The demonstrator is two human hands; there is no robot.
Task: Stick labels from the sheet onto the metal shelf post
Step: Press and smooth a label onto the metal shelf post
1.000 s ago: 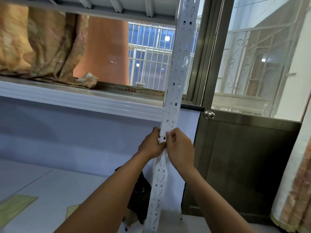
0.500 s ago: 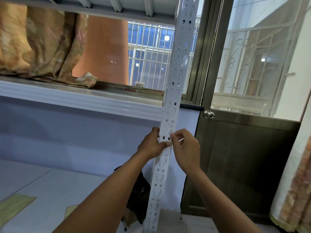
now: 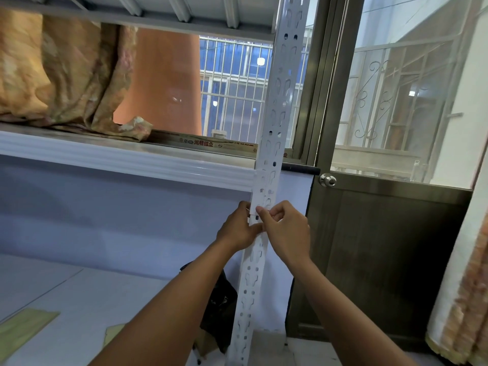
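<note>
The white perforated metal shelf post runs from the top centre down to the floor. My left hand grips its left edge just below the shelf, with the thumb lying across the front. My right hand is at the post's right side with curled fingers. Its thumb and forefinger pinch a small white label against the post's front face. A pale slip shows between the right fingers; I cannot tell whether it is the label sheet.
A white shelf with bundled floral fabric juts out at the left. A brown metal door with a round knob stands right of the post. A dark bag lies at the post's foot. A curtain hangs far right.
Half a second ago my right hand had drawn slightly right of the post; now its fingertips are back on the post's front face. The left hand has stayed in place.
</note>
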